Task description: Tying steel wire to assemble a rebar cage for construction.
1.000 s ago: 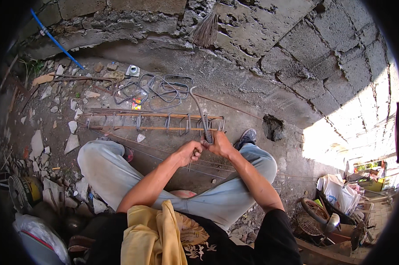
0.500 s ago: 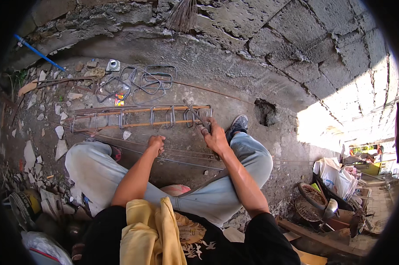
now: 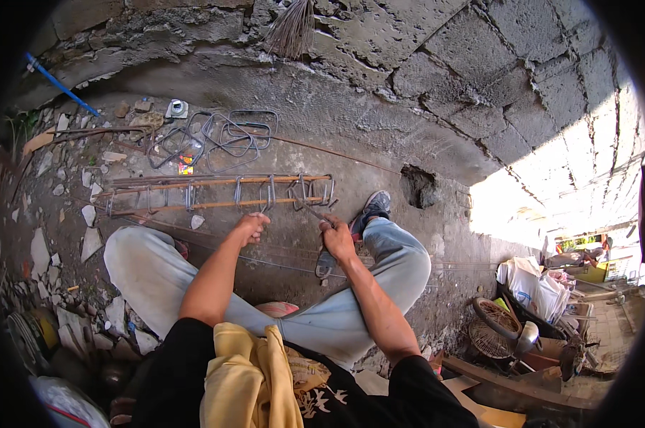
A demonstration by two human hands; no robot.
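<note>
A narrow steel rebar cage lies on the ground before me, its rusty long bars ringed by several grey stirrups. My right hand is closed around a slim dark metal tool, whose tip points up-left to the cage's right end; its exact kind is unclear. Just below the cage's lower bar is my left hand, fingers curled together near a stirrup. Whatever they pinch, if anything, is too small to make out.
Loose bent stirrups lie beyond the cage, by a white-and-grey square object. Broken rubble covers the left side. A block wall with a hole at its foot stands ahead. Bags and a wheel sit right.
My right hand has drawn down and slightly left, and the tool's tip sits lower. My left hand has risen slightly toward the cage. The whole view has shifted a little.
</note>
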